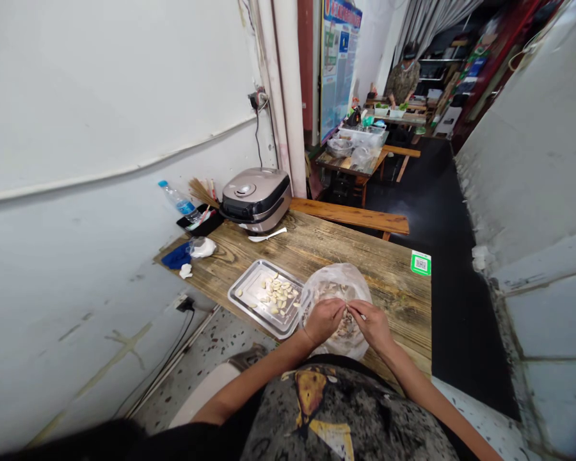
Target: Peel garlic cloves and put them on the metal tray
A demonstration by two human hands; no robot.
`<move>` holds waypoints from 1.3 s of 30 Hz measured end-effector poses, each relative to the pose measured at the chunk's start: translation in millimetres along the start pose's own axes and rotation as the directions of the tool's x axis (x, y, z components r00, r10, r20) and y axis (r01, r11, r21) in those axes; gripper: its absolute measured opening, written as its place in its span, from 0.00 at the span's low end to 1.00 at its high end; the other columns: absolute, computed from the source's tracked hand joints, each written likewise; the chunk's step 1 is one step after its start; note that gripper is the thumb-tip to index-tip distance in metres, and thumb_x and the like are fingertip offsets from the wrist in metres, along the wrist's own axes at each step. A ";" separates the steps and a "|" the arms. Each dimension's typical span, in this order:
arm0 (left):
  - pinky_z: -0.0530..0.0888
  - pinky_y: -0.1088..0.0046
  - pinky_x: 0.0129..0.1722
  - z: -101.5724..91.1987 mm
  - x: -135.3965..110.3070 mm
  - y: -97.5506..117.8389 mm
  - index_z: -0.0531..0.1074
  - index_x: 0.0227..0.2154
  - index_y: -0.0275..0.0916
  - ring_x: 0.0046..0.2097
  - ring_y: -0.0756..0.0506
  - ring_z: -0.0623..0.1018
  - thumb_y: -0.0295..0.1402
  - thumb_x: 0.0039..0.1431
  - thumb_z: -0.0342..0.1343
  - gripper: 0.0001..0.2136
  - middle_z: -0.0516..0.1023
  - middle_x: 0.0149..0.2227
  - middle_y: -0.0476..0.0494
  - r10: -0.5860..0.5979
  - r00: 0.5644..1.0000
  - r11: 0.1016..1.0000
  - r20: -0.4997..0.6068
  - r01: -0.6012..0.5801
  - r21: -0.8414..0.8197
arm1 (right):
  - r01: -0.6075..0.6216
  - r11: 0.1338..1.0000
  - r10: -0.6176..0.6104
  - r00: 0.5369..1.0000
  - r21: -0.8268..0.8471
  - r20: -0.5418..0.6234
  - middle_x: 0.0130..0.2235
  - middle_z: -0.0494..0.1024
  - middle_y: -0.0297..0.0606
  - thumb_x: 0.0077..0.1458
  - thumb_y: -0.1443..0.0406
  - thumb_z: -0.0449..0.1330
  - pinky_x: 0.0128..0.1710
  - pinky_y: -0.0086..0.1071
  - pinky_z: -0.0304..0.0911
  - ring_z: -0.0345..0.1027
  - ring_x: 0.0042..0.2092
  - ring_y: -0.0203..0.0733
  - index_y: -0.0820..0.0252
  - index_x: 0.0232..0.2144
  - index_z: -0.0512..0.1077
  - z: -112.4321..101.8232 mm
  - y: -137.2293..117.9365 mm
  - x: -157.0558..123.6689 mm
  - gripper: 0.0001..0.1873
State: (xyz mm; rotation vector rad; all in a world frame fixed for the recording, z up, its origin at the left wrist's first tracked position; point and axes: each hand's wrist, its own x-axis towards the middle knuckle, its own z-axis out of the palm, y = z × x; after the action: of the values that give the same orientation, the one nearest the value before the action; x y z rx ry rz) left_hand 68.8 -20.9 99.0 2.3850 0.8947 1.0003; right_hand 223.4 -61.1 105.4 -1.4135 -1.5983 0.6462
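My left hand (pixel 322 320) and my right hand (pixel 373 323) meet over a clear plastic bag (pixel 336 289) that lies on the wooden table (pixel 365 256). Both hands are closed in a pinch on a small pale piece, which looks like a garlic clove, at the bag's mouth. The bag holds more pale pieces and skins. Just left of the bag sits a steel tray (pixel 249 288) with several peeled cloves (pixel 277 294) spread on it.
A rice cooker (pixel 256 197) and white spoon (pixel 267 235) stand at the table's far end, with a water bottle (pixel 178 202), chopsticks holder (pixel 202 221) and blue cloth (pixel 176 257) by the wall. A bench (pixel 350 216) lies beyond. A person sits far back at other tables.
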 end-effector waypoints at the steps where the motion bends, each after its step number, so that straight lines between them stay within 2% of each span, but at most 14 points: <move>1: 0.71 0.71 0.42 -0.3 0.3 0.6 0.72 0.33 0.35 0.37 0.48 0.75 0.29 0.58 0.45 0.10 0.77 0.33 0.42 -0.007 1.000 1.000 0.004 0.007 -0.003 | 0.014 1.000 -0.014 1.000 -0.001 0.002 0.36 0.78 0.38 0.50 0.60 0.57 0.43 0.38 0.64 0.70 0.39 0.45 0.52 0.33 0.76 0.3 0.7 -0.8 0.09; 3: 0.71 0.72 0.41 -1.0 1.1 1.8 0.73 0.32 0.36 0.36 0.48 0.75 0.28 0.56 0.47 0.09 0.77 0.32 0.43 -0.048 0.999 0.998 0.014 0.048 -0.035 | 0.051 0.999 -0.051 0.999 0.005 0.001 0.36 0.78 0.38 0.51 0.61 0.56 0.42 0.38 0.64 0.70 0.38 0.44 0.53 0.33 0.76 0.7 1.8 -1.7 0.10; 5: 0.71 0.74 0.39 -1.1 1.5 2.7 0.74 0.29 0.36 0.34 0.49 0.75 0.28 0.55 0.48 0.09 0.77 0.30 0.44 -0.137 0.991 0.987 -0.003 0.136 -0.090 | 0.039 0.999 -0.039 0.999 0.038 -0.017 0.36 0.78 0.38 0.51 0.60 0.56 0.42 0.37 0.64 0.71 0.38 0.44 0.55 0.32 0.76 0.8 2.4 -1.1 0.10; 8: 0.71 0.76 0.34 0.5 0.8 2.5 0.74 0.28 0.36 0.30 0.50 0.75 0.31 0.55 0.49 0.09 0.77 0.27 0.46 -0.332 0.942 0.922 -0.043 0.314 -0.225 | -0.161 0.973 0.169 0.985 0.164 -0.033 0.32 0.78 0.38 0.47 0.58 0.59 0.34 0.34 0.65 0.71 0.32 0.42 0.57 0.30 0.76 0.6 4.7 2.8 0.11; 10: 0.72 0.77 0.30 1.8 0.1 2.1 0.74 0.28 0.36 0.27 0.50 0.75 0.33 0.55 0.50 0.09 0.77 0.26 0.46 -0.442 0.897 0.846 -0.021 0.409 -0.341 | -0.312 0.904 0.331 0.943 0.293 -0.017 0.27 0.77 0.37 0.43 0.57 0.62 0.27 0.31 0.63 0.68 0.26 0.39 0.60 0.30 0.76 0.9 7.8 5.9 0.13; 13: 0.72 0.77 0.28 1.9 0.2 2.4 0.74 0.32 0.35 0.26 0.50 0.76 0.36 0.55 0.50 0.11 0.77 0.24 0.46 -0.516 0.856 0.751 0.020 0.463 -0.471 | -0.420 0.778 0.462 0.886 0.468 0.027 0.23 0.75 0.34 0.40 0.56 0.64 0.22 0.28 0.58 0.62 0.22 0.34 0.62 0.30 0.76 2.6 13.1 8.5 0.16; 15: 0.73 0.76 0.30 0.5 1.3 3.1 0.73 0.37 0.35 0.28 0.49 0.76 0.37 0.55 0.50 0.13 0.78 0.27 0.45 -0.508 0.861 0.742 0.017 0.448 -0.499 | -0.441 0.743 0.490 0.871 0.503 0.041 0.23 0.74 0.34 0.39 0.56 0.64 0.23 0.28 0.58 0.61 0.22 0.33 0.62 0.30 0.76 3.8 14.6 8.6 0.17; 18: 0.73 0.73 0.37 -2.6 3.8 4.2 0.74 0.38 0.37 0.34 0.48 0.77 0.37 0.55 0.51 0.12 0.79 0.34 0.43 -0.423 0.906 0.809 -0.019 0.367 -0.459 | -0.406 0.816 0.429 0.902 0.411 0.038 0.26 0.76 0.36 0.41 0.56 0.63 0.27 0.30 0.59 0.64 0.25 0.35 0.61 0.30 0.76 3.0 11.3 8.6 0.16; 22: 0.71 0.73 0.41 -8.0 6.1 5.7 0.76 0.34 0.39 0.36 0.48 0.76 0.35 0.56 0.50 0.11 0.79 0.34 0.44 -0.292 0.955 0.901 -0.045 0.259 -0.348 | -0.215 0.959 0.211 0.977 0.188 0.037 0.30 0.76 0.38 0.47 0.56 0.59 0.33 0.33 0.62 0.67 0.31 0.40 0.58 0.29 0.76 -3.1 0.4 9.7 0.13; 25: 0.71 0.73 0.40 -10.5 6.7 6.2 0.75 0.34 0.39 0.36 0.49 0.76 0.34 0.59 0.47 0.12 0.78 0.33 0.44 -0.198 0.980 0.947 -0.005 0.190 -0.258 | -0.065 0.994 0.061 0.997 0.085 0.043 0.31 0.76 0.39 0.51 0.57 0.56 0.36 0.34 0.62 0.68 0.34 0.41 0.57 0.30 0.76 -7.1 -4.8 9.2 0.13; 27: 0.70 0.73 0.40 -10.3 6.4 6.0 0.74 0.35 0.38 0.36 0.49 0.75 0.33 0.60 0.44 0.13 0.78 0.33 0.44 -0.147 0.989 0.969 0.010 0.146 -0.201 | -0.011 0.998 0.009 0.999 0.055 0.044 0.31 0.76 0.40 0.53 0.58 0.54 0.37 0.34 0.63 0.68 0.34 0.41 0.56 0.31 0.76 -7.8 -5.3 8.0 0.13; 30: 0.70 0.73 0.40 -8.8 5.2 5.7 0.73 0.35 0.37 0.36 0.48 0.75 0.31 0.60 0.42 0.13 0.77 0.33 0.42 -0.118 0.993 0.982 0.013 0.118 -0.147 | 0.004 0.999 -0.005 0.999 0.039 0.042 0.31 0.75 0.40 0.54 0.58 0.53 0.36 0.33 0.63 0.68 0.34 0.41 0.56 0.31 0.76 -6.8 -4.4 5.9 0.13; 34: 0.69 0.73 0.38 -8.8 4.5 7.4 0.72 0.31 0.36 0.34 0.48 0.74 0.30 0.60 0.41 0.13 0.76 0.31 0.42 -0.136 0.990 0.981 0.044 0.140 -0.134 | -0.007 0.999 0.004 0.999 0.042 0.051 0.31 0.76 0.40 0.54 0.58 0.53 0.35 0.33 0.63 0.68 0.34 0.41 0.56 0.31 0.76 -5.7 -5.5 4.7 0.13; 39: 0.70 0.73 0.35 -7.2 3.6 7.6 0.70 0.27 0.36 0.31 0.49 0.74 0.32 0.59 0.43 0.12 0.74 0.26 0.44 -0.280 0.959 0.932 0.033 0.280 -0.229 | -0.073 0.991 0.067 0.996 0.115 0.054 0.31 0.76 0.39 0.51 0.58 0.56 0.36 0.33 0.62 0.69 0.34 0.41 0.56 0.30 0.76 -5.7 -2.4 4.9 0.12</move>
State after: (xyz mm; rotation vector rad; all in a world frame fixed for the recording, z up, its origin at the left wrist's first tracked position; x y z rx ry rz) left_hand 68.4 -23.0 109.9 1.9971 1.0234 0.9348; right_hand 227.3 -57.9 111.5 -1.3812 -1.5295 0.8090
